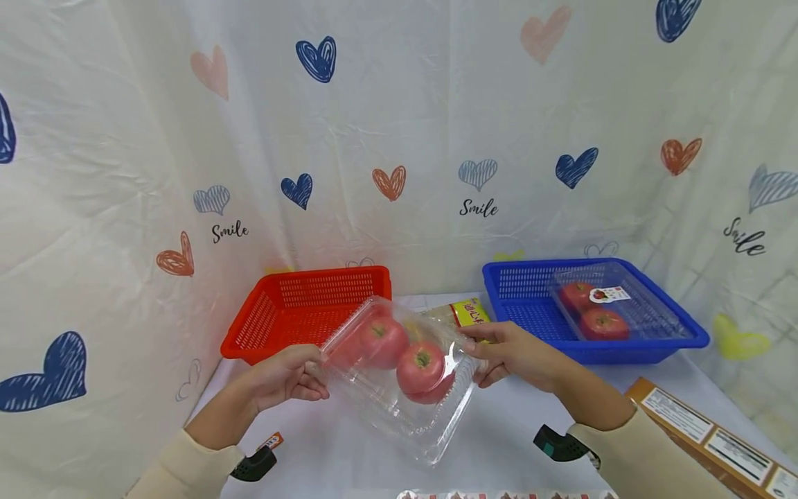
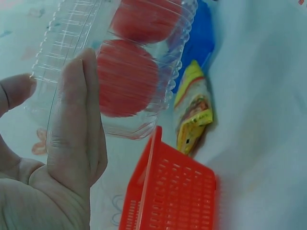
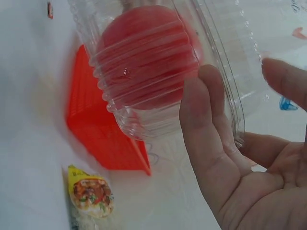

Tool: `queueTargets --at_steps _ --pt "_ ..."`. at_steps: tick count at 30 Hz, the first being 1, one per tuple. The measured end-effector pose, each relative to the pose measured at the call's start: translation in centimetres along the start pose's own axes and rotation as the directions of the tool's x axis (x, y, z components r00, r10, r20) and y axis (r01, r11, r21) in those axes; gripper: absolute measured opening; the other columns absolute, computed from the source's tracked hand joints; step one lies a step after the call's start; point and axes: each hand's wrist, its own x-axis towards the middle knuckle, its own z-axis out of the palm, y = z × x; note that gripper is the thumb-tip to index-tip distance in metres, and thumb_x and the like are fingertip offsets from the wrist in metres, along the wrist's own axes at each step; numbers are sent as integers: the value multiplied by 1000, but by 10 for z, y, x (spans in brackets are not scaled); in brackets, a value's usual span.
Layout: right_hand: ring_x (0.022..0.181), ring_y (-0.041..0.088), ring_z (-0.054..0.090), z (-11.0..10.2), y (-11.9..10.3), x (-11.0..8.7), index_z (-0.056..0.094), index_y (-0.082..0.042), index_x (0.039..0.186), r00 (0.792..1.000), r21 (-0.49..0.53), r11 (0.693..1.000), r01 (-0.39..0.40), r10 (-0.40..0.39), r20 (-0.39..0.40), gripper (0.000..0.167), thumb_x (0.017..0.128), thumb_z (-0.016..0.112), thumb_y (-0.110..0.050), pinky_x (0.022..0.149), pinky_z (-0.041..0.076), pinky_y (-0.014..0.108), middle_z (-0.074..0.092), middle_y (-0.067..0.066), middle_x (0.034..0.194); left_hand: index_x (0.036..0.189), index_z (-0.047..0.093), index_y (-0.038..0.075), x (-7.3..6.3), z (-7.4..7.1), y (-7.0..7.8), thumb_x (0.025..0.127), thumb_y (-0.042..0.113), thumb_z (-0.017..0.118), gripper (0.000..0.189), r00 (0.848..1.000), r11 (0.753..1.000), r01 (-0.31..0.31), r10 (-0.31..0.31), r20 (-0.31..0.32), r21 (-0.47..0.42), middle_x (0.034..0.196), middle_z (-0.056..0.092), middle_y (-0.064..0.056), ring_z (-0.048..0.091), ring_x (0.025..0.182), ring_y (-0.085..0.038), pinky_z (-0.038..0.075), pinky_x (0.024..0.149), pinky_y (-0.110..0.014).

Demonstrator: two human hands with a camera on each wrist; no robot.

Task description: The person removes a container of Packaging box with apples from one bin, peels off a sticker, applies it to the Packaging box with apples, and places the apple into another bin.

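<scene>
A clear plastic clamshell box [image 1: 399, 423] with two red apples [image 1: 421, 367] inside is held up tilted above the white table. My left hand [image 1: 289, 378] pinches its left edge; in the left wrist view the thumb [image 2: 17, 93] is on one side and the fingers [image 2: 74, 110] on the other. At the opposite edge my right hand [image 1: 514, 353] grips the box between thumb and fingers, with the fingertips [image 3: 195, 98] against the ribbed wall in the right wrist view. One apple [image 3: 148, 57] shows close up there.
A red basket [image 1: 305, 277] stands back left, a blue basket [image 1: 661, 350] back right with another clear apple box [image 1: 642, 305] bearing a label. Between them lies a yellow food packet [image 1: 470, 312]. A brown carton [image 1: 711, 436] lies at right, a sticker strip [image 1: 505, 495] along the front.
</scene>
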Motion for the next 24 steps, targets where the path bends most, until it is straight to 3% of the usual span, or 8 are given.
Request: queueTargets --at_steps 8,14,18,24 --pt "88 36 65 -8 15 -17 36 0 148 997 -31 999 9 -7 72 70 90 70 -18 77 57 44 57 18 122 120 35 0 -3 15 -6 96 20 54 37 994 998 37 -43 102 59 87 65 -15 71 73 -24 57 74 -39" --pt "89 28 64 -17 29 -26 35 4 147 990 45 998 44 -49 130 65 94 66 -19 73 57 37 56 19 127 106 46 3 -5 24 -16 96 21 56 24 984 990 33 -56 171 137 86 67 -13 70 76 -23 58 74 -39" --pt "87 21 62 -20 38 -30 36 6 145 988 101 994 41 -55 144 64 95 65 -20 73 56 33 57 13 129 95 52 6 -4 26 -26 99 22 54 16 972 996 27 -45 232 83 80 64 -5 68 74 -18 58 73 -37" --pt "87 16 62 -21 50 -32 24 12 146 988 210 977 33 -64 140 66 96 60 -11 79 56 36 55 10 129 90 56 10 1 30 -43 97 18 54 11 959 999 49 -44 281 -12 80 67 -2 68 69 -12 58 69 -33"
